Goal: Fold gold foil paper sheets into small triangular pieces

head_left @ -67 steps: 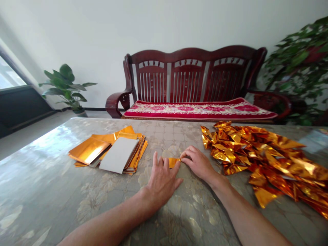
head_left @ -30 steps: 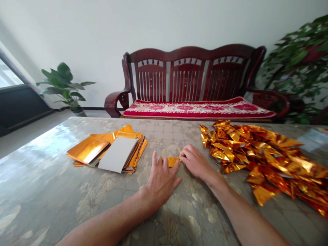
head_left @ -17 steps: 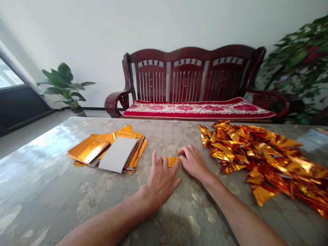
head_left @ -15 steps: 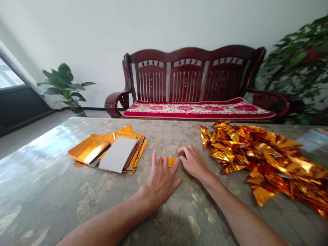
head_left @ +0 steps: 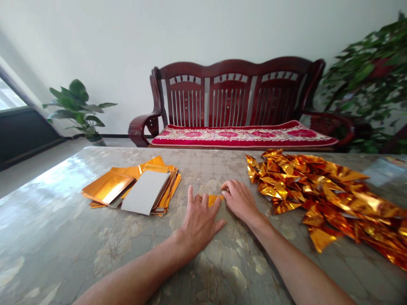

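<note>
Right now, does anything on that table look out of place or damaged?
Nothing looks clearly spilled or damaged. What stands out is the grey-faced sheet on the left: it lies dull side up, while the gold sheets beside it shine. Those are also fanned unevenly rather than squared up.

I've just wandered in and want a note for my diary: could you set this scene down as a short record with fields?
Left hand: fingers spread, resting over a gold piece
Right hand: fingertips at that piece's right end; pinch unclear
Left of hands: gold sheets, with a grey sheet on top of some
Right of hands: heap of folded foil
Surface: shiny, patterned table
Behind: dark red bench with a floral cover
Plants: left plant; right plant
</note>
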Available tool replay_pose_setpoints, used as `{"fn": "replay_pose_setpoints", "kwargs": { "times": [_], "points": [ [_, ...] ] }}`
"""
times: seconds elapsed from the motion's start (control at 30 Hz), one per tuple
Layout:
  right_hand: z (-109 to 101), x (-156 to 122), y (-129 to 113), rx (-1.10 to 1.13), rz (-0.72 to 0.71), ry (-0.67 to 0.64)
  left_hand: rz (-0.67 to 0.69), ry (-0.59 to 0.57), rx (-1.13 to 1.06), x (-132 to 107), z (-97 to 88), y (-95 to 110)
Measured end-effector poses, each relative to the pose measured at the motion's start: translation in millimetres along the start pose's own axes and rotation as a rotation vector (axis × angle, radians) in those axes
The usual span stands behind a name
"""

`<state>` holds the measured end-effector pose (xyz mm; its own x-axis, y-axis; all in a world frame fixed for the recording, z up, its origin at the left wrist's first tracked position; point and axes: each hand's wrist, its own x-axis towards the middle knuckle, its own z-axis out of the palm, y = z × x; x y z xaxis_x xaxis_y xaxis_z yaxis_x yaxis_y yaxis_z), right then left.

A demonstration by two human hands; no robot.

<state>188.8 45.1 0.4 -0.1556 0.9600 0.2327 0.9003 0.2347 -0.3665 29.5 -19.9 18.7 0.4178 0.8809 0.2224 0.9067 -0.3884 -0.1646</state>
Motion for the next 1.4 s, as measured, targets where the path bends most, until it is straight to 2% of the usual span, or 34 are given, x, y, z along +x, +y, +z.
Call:
{"fn": "replay_pose_setpoints", "kwargs": {
  "times": [0.17,0.37,0.5,0.6,0.67,0.83,0.93,1.07,1.4],
  "points": [
    [0.7,-1.7,3.4,0.096,0.04,0.059,0.003,0.018,-0.015,-0.5,1.8,-0.9],
    [-1.9,-4.6,-1.9,0.029,-0.01,0.029,-0.004,0.039,-0.095,-4.3,0.0,-3.8],
    [-3.7,-3.8,-2.9,0.032,0.0,0.01,-0.025,-0.01,-0.286,-3.8,-1.7,-25.8],
    [-3.4,-3.1,-2.0,0.034,0.002,0.01,-0.163,-0.057,-0.532,0.7,4.4,-48.1],
    [-2.8,-2.9,-1.5,0.038,0.004,0.012,-0.213,-0.06,-0.607,3.8,10.8,-58.5],
    [-1.7,-2.9,-1.1,0.045,0.008,0.02,-0.261,-0.03,-0.702,7.3,22.3,-63.7],
    [-1.3,-3.0,-0.9,0.04,0.003,0.025,-0.293,-0.012,-0.693,9.9,24.3,-61.2],
    [-2.3,-3.3,-0.8,0.027,-0.02,0.02,-0.261,0.004,-0.554,16.3,22.4,-59.1],
    [-6.3,-4.1,4.2,0.051,-0.045,-0.027,-0.249,-0.115,-0.377,22.8,13.1,-61.6]
  ]
}}
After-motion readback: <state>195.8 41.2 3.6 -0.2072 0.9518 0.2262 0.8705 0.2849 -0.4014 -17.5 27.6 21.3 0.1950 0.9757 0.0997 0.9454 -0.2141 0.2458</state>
